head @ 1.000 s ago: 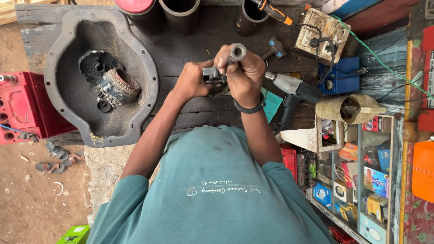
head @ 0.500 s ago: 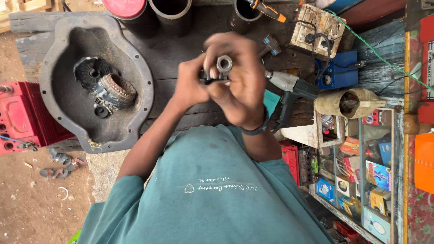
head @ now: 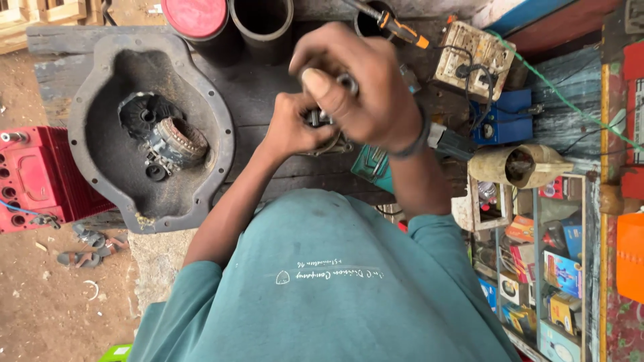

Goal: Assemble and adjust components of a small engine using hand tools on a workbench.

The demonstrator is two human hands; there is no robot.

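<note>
1. One dark wooden workbench point(head: 268, 100), taken as the landmark for all places below.
2. One small metal part point(head: 329, 100), grey and roughly cylindrical, held above the middle of the workbench between both hands; its exact form is hard to read, being blurred and mostly covered.
3. One left hand point(head: 295, 127), fingers clenched round the lower end of the small metal part.
4. One right hand point(head: 355, 87), fingers curled over the upper end of the same part, thumb pressed along it; one dark wristband point(head: 412, 137) on that wrist.
5. One large grey cast housing point(head: 97, 114), dish-shaped, lying on the left end of the workbench, holding one wound stator point(head: 178, 141) and one black round piece point(head: 142, 112), touching each other.
6. Three upright tubes at the far edge of the workbench: one with a red cap point(head: 196, 17), two open and dark point(head: 263, 20).
7. One orange-handled screwdriver point(head: 396, 27), at the far edge, standing in the rightmost tube.
8. One red battery point(head: 40, 177), off the left end of the workbench.
9. One blue power tool point(head: 402, 157), on the workbench's near right, partly under the right forearm.
</note>
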